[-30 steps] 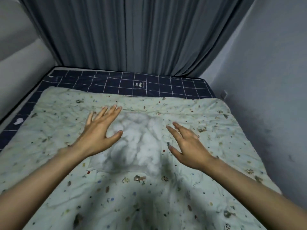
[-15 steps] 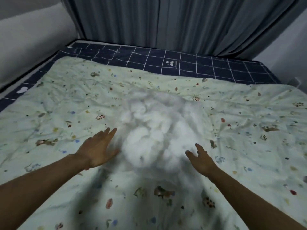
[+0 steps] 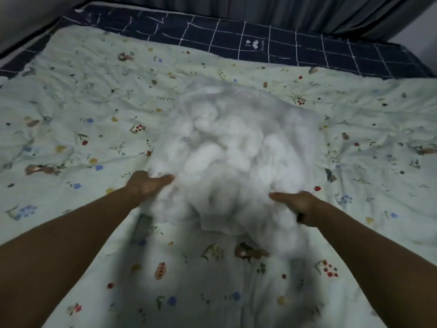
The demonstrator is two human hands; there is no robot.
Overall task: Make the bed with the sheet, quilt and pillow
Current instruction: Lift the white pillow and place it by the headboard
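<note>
Pillow (image 3: 236, 157): white, lumpy, lying on the floral quilt (image 3: 78, 129) between both hands.
Left hand (image 3: 146, 184): closed on the pillow's near-left edge — thumb on top, fingers tucked under.
Right hand (image 3: 295, 204): gripping the near-right edge likewise.
Reason: likely a paired grip for lifting or plumping.
Sheet (image 3: 272, 43): navy grid strip beyond the hands — probably where the pillow belongs.

— What covers the bed?
— A pale green quilt (image 3: 78, 129) with small flowers and animals, spread flat but creased, reaching both side edges.
— And the sheet?
— The navy sheet (image 3: 272, 43) with white grid lines shows along the far edge only.
— The pillow?
— The white lumpy pillow (image 3: 231, 152) lies on the quilt's middle.
</note>
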